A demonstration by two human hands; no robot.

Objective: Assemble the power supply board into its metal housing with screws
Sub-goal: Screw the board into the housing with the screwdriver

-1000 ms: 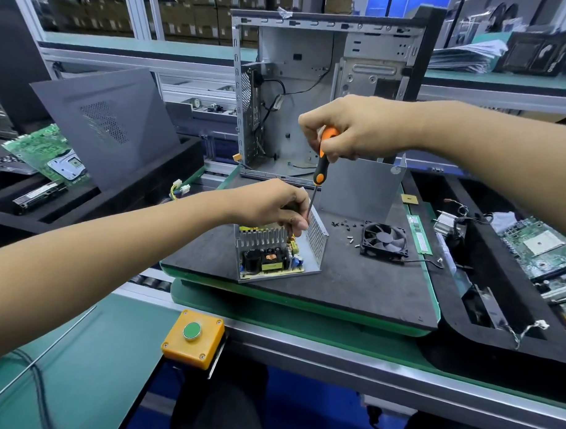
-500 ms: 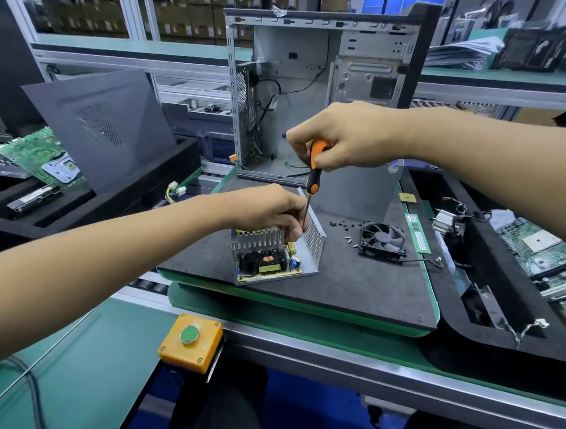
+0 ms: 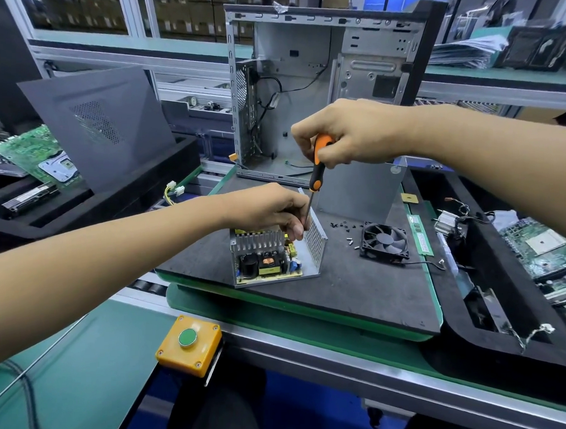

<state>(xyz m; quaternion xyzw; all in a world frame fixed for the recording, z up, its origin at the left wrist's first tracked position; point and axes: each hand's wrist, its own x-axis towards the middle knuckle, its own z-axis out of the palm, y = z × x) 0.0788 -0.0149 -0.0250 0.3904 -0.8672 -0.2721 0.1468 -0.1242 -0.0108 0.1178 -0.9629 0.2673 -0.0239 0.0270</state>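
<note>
The power supply board (image 3: 267, 263), with a finned heatsink and black capacitor, lies inside its open metal housing (image 3: 314, 242) on the dark work mat (image 3: 342, 286). My right hand (image 3: 352, 131) grips the orange-and-black handle of a screwdriver (image 3: 317, 168), which points down into the housing. My left hand (image 3: 272, 208) sits over the back of the board, its fingertips pinching the screwdriver's thin shaft near the tip. The tip and any screw under it are hidden by my fingers. Several loose screws (image 3: 348, 234) lie on the mat to the right.
A black fan (image 3: 385, 241) and a memory stick (image 3: 420, 238) lie right of the screws. A loose metal cover (image 3: 361, 192) and an open computer case (image 3: 319, 84) stand behind. A yellow button box (image 3: 188, 344) sits at the front edge. Trays with circuit boards flank the mat.
The screwdriver has come a little lower and more upright over the housing, with both hands keeping their hold. The board and housing stay in place.
</note>
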